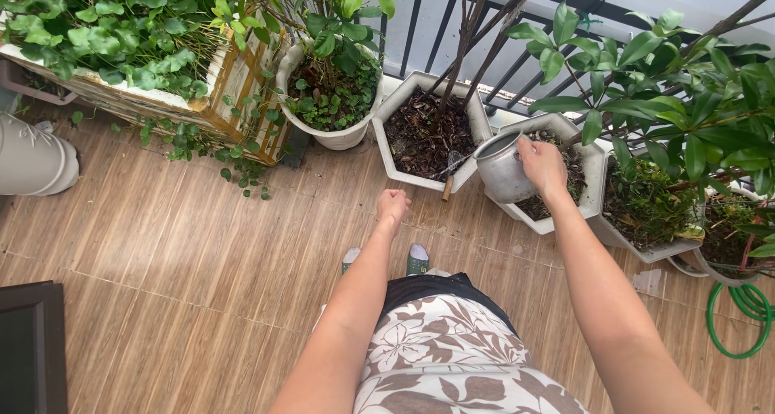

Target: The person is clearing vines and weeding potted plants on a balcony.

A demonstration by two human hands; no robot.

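My right hand (542,165) grips a dull metal pot (502,169), tipped to the left over a white hexagonal planter (404,99) of dark soil with bare stems. A thin stream of water falls from the pot's rim toward that soil. My left hand (392,205) hangs closed in a loose fist over the wooden floor, holding nothing, just in front of the same planter. Behind the metal pot stands a second white planter (595,172) with a leafy shrub.
A round white pot (343,135) of small green plants and a long box planter (234,79) stand at the left. More potted shrubs (694,123) fill the right. A green hose (739,317) lies coiled at right. A black railing (484,26) runs behind. My feet (383,260) are below.
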